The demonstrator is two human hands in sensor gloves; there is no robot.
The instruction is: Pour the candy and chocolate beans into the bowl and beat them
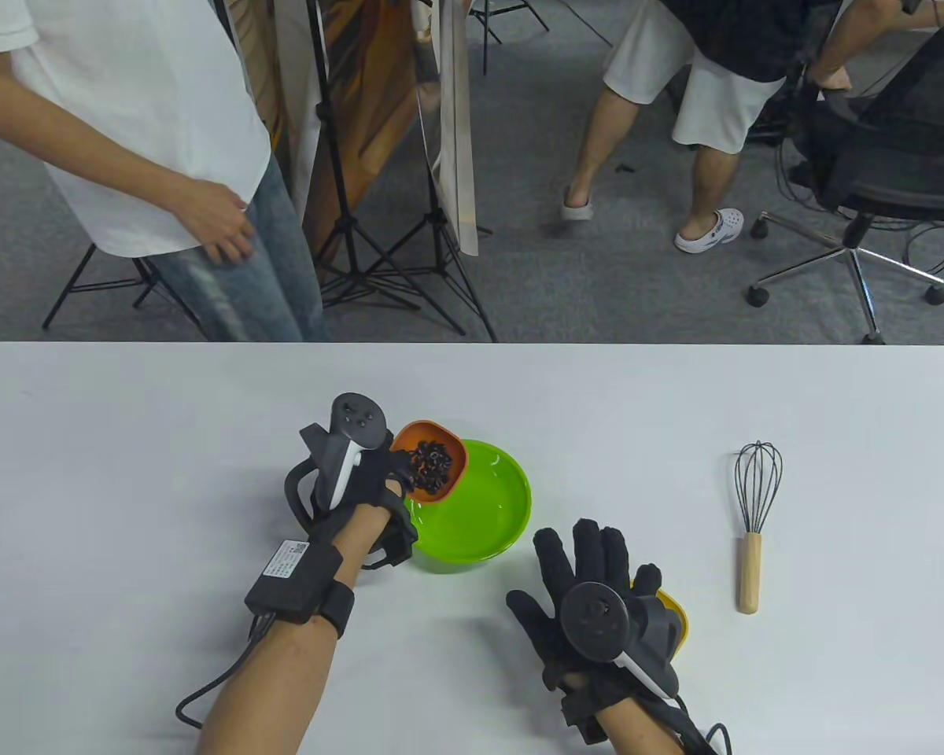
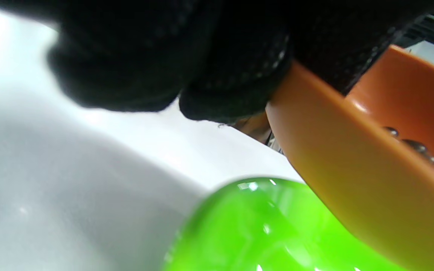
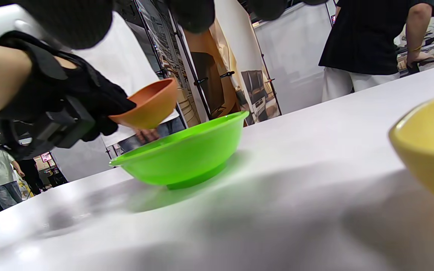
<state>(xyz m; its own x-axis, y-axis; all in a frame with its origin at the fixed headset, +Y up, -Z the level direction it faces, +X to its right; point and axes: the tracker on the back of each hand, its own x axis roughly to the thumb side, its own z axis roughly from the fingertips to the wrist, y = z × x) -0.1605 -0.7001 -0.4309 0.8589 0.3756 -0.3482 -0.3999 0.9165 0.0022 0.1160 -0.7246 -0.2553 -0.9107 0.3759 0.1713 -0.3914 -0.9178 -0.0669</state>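
My left hand [image 1: 377,480] grips a small orange bowl [image 1: 434,465] of dark chocolate beans [image 1: 431,464] and tilts it over the left rim of the green bowl [image 1: 488,503]. The left wrist view shows the orange bowl [image 2: 371,180] close up, pinched at its rim above the green bowl [image 2: 262,233]. From the right wrist view the orange bowl [image 3: 147,105] hangs above the green bowl [image 3: 183,154]. My right hand [image 1: 590,582] lies flat with fingers spread beside a yellow bowl [image 1: 675,609], mostly hidden behind it; the yellow bowl [image 3: 430,143] stands at that view's right edge.
A whisk [image 1: 753,519] with a wooden handle lies on the white table [image 1: 126,487] to the right of the bowls. Beyond the far table edge stand a person in a white shirt [image 1: 126,134], light stands [image 1: 377,259] and an office chair [image 1: 881,189].
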